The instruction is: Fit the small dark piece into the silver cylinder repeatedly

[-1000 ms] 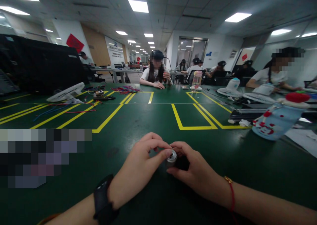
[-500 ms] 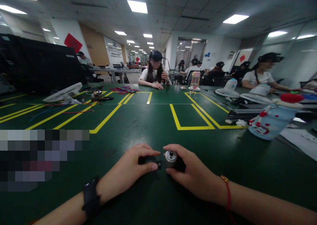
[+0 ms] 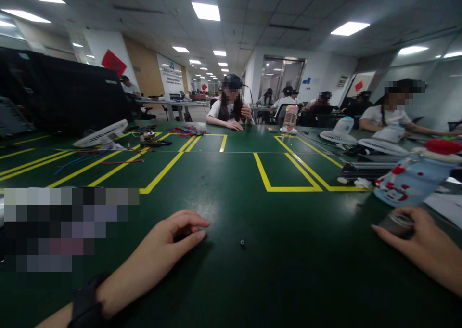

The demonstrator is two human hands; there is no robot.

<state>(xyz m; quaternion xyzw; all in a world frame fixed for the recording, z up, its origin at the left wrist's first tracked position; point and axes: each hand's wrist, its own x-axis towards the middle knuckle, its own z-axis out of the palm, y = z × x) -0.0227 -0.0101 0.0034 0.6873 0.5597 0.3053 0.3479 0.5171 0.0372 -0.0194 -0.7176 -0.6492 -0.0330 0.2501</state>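
Note:
A tiny dark ring-like part [image 3: 242, 242] lies alone on the green tabletop [image 3: 216, 289], between my two hands. Left of it, my left hand [image 3: 180, 236] is held over the table with thumb and fingers apart and nothing between them. At the right side, my right hand [image 3: 420, 234] grips a grey metal cylinder [image 3: 396, 224] between thumb and fingers, just in front of the light blue bottle with a red top.
The blue bottle [image 3: 407, 178] stands at right beside white paper and dark metal profiles [image 3: 371, 169]. White fans, wires and a small device lie farther back. A person [image 3: 231, 106] sits across the table.
My right hand has carried the metal cylinder far to the right, near the bottle. My left hand has drawn back to the left, away from the small part.

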